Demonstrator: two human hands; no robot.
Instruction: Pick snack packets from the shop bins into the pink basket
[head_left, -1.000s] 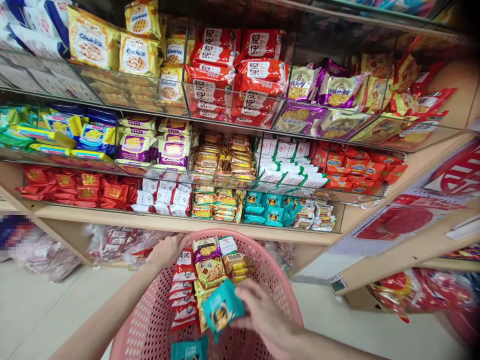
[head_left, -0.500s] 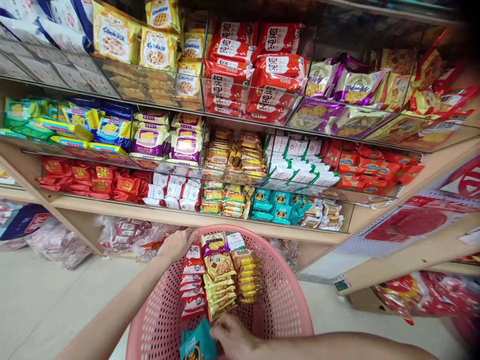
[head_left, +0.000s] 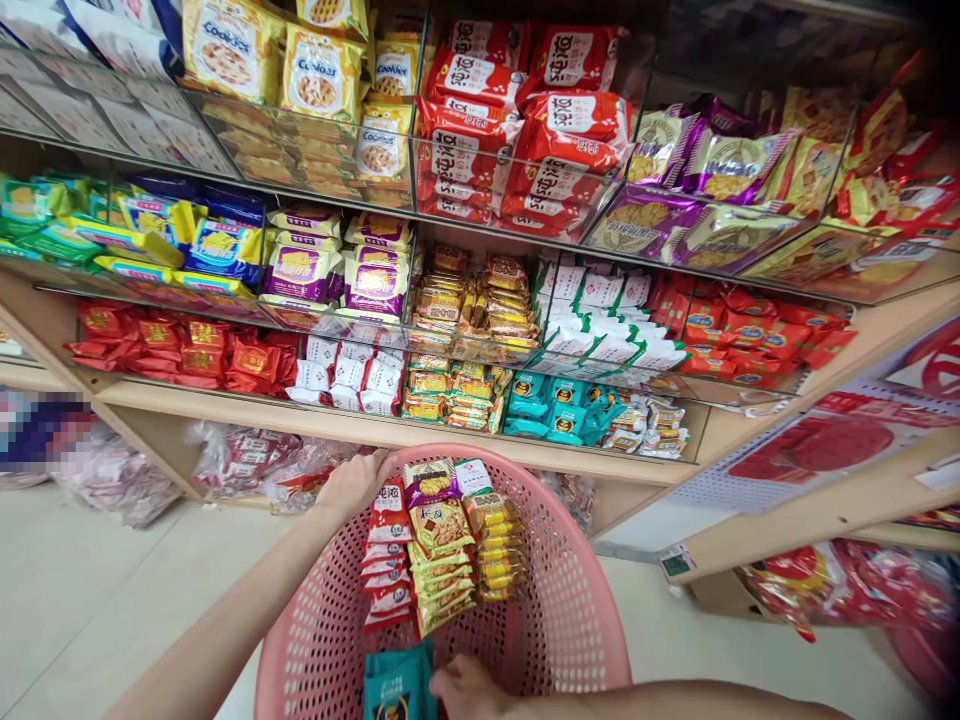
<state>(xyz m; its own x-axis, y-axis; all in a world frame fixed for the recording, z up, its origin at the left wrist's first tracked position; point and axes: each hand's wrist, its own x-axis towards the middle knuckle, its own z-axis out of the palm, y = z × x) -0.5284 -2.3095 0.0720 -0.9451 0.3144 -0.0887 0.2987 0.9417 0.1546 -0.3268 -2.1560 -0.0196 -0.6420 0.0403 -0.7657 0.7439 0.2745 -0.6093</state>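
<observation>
A pink perforated basket (head_left: 592,600) stands below the shelves. My left hand (head_left: 358,484) grips its far rim, fingers closed over the edge. Low in the basket, my right hand (head_left: 472,688) has its fingers bent against the right side of teal packets (head_left: 397,685); its lower part blends into the frame edge. Red and white packets (head_left: 388,560), yellow packets (head_left: 442,575) and golden-brown packets (head_left: 501,550) lie stacked in rows inside. A purple packet (head_left: 431,480) and a white and green packet (head_left: 474,477) sit at the far end.
Shelves with clear fronts hold red packets (head_left: 574,130), cookie packets (head_left: 321,80) and teal packets on the lowest tier (head_left: 564,410). Plastic-bagged goods (head_left: 244,455) lie under the shelf. At the right, a wooden frame (head_left: 795,510) slants beside more bagged goods (head_left: 862,590).
The teal packets stand more upright in the basket's near part, and my right hand has shifted slightly right and down. My left hand remains on the rim. The view has moved slightly.
</observation>
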